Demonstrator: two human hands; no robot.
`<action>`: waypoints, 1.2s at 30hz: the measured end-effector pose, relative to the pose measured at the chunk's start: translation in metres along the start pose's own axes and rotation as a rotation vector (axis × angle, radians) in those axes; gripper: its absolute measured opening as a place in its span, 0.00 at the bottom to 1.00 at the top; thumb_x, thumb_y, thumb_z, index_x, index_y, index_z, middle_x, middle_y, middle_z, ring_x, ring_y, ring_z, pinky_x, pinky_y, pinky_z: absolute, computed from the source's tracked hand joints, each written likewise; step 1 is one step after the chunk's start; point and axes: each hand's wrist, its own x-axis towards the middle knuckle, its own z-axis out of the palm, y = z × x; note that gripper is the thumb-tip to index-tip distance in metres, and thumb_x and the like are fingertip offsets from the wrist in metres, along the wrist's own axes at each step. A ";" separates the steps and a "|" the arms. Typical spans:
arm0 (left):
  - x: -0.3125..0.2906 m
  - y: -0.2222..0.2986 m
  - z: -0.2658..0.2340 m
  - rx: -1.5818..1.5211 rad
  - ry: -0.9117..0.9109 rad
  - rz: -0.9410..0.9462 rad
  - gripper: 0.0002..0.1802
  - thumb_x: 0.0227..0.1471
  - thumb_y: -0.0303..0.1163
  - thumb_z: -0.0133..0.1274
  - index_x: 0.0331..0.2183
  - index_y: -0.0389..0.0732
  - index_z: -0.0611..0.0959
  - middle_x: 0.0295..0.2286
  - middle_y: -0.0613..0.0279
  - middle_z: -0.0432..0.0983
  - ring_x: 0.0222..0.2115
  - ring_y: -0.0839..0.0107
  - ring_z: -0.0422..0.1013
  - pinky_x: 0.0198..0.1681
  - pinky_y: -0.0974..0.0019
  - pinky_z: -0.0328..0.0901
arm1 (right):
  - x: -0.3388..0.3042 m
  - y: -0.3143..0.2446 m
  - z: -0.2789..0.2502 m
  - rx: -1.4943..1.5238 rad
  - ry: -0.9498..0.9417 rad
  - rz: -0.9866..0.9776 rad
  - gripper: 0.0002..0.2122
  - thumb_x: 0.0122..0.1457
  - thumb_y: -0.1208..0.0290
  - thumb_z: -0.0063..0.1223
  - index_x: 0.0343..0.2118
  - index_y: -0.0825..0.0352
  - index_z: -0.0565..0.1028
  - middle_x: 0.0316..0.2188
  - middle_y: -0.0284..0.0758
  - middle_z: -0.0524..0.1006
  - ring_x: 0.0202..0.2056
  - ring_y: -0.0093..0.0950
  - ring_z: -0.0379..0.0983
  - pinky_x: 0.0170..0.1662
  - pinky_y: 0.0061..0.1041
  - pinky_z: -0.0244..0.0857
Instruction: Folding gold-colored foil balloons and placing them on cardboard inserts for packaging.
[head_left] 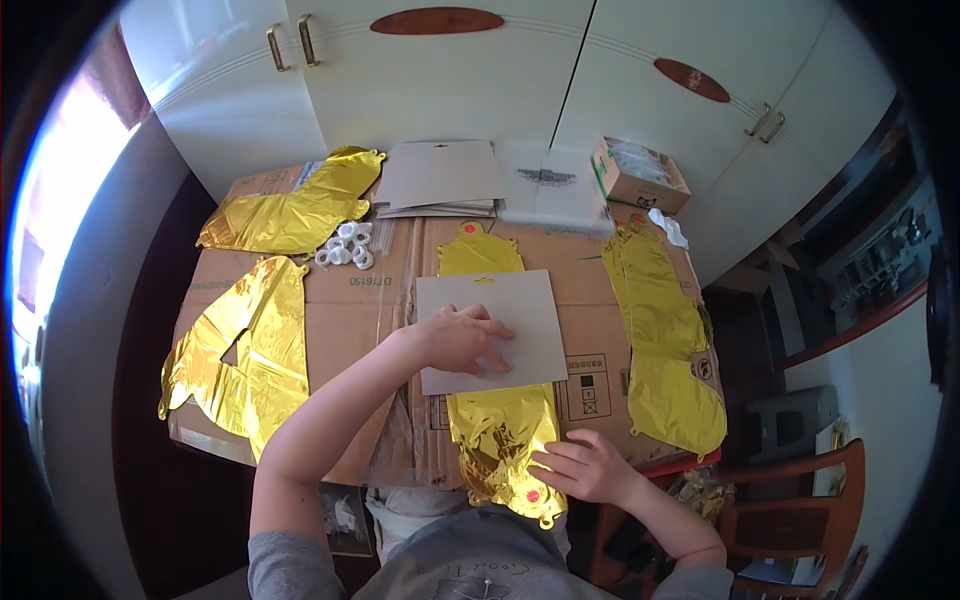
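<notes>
In front of me a gold foil balloon (500, 440), uninflated and flat, lies lengthwise with a grey card (535, 320) across its middle. Its far end and its near end, each with a red dot, stick out beyond the card. My left hand (465, 338) rests on the card with its fingers spread. Beside the near end, my right hand (590, 468) has its fingers stretched out, their tips at the foil's right edge. This near end is crinkled and reaches past the cardboard's front edge.
Cardboard (350, 320) covers the table. More flat gold balloons lie at the left (262, 350), back left (300, 210) and right (665, 340). Several small white rolls (348, 243), stacked grey cards (440, 175), clear plastic bags (550, 190) and a small carton (645, 180) stand farther back. A wooden chair (790, 520) is at right.
</notes>
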 end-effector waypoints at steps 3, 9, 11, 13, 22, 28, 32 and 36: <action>0.001 -0.002 0.002 -0.005 0.007 0.003 0.24 0.46 0.41 0.62 0.47 0.73 0.81 0.59 0.75 0.61 0.57 0.61 0.57 0.54 0.47 0.61 | 0.011 0.011 0.004 0.023 0.064 -0.018 0.12 0.51 0.70 0.55 0.40 0.55 0.80 0.44 0.23 0.77 0.48 0.20 0.69 0.50 0.30 0.63; 0.001 -0.001 -0.001 0.000 -0.015 0.016 0.25 0.46 0.42 0.61 0.49 0.71 0.80 0.59 0.74 0.62 0.57 0.61 0.58 0.55 0.50 0.59 | 0.050 0.046 0.005 0.313 0.299 0.139 0.07 0.49 0.69 0.61 0.33 0.58 0.77 0.35 0.27 0.79 0.39 0.28 0.75 0.46 0.32 0.62; 0.002 -0.003 -0.002 0.023 -0.005 0.008 0.26 0.47 0.41 0.60 0.51 0.65 0.79 0.58 0.73 0.64 0.56 0.63 0.60 0.55 0.52 0.59 | 0.065 0.065 0.004 0.379 0.333 0.260 0.06 0.52 0.70 0.60 0.33 0.60 0.77 0.34 0.29 0.79 0.39 0.31 0.75 0.45 0.33 0.63; 0.009 -0.012 0.007 0.068 0.014 -0.023 0.26 0.49 0.39 0.59 0.52 0.58 0.78 0.57 0.71 0.66 0.54 0.66 0.62 0.56 0.54 0.59 | 0.075 0.084 0.007 0.439 0.344 0.401 0.06 0.54 0.70 0.59 0.34 0.62 0.77 0.33 0.32 0.79 0.38 0.32 0.75 0.44 0.33 0.64; 0.014 -0.049 0.038 -0.433 0.332 0.185 0.24 0.46 0.34 0.61 0.48 0.45 0.78 0.48 0.54 0.74 0.49 0.56 0.68 0.52 0.57 0.63 | 0.090 0.147 0.085 0.990 0.314 0.885 0.12 0.60 0.63 0.58 0.35 0.69 0.78 0.25 0.30 0.79 0.26 0.16 0.71 0.32 0.22 0.67; 0.004 -0.048 0.036 -0.332 0.290 0.132 0.22 0.44 0.28 0.58 0.45 0.43 0.79 0.45 0.53 0.75 0.47 0.53 0.69 0.51 0.57 0.64 | 0.101 0.139 0.087 0.534 0.200 0.844 0.13 0.57 0.61 0.59 0.38 0.65 0.78 0.30 0.40 0.79 0.36 0.37 0.76 0.37 0.30 0.68; 0.010 -0.053 0.038 -0.175 0.215 0.138 0.21 0.43 0.26 0.59 0.44 0.42 0.79 0.44 0.53 0.75 0.47 0.54 0.70 0.51 0.58 0.64 | 0.095 0.146 0.100 0.383 0.194 0.642 0.18 0.55 0.62 0.58 0.45 0.69 0.76 0.52 0.39 0.73 0.61 0.36 0.62 0.58 0.37 0.59; 0.005 -0.045 0.031 -0.207 0.348 0.243 0.21 0.43 0.26 0.59 0.43 0.42 0.79 0.44 0.54 0.76 0.46 0.53 0.70 0.51 0.57 0.64 | 0.102 0.156 0.096 0.213 0.065 0.602 0.23 0.56 0.58 0.55 0.52 0.68 0.72 0.58 0.37 0.68 0.64 0.34 0.56 0.64 0.40 0.50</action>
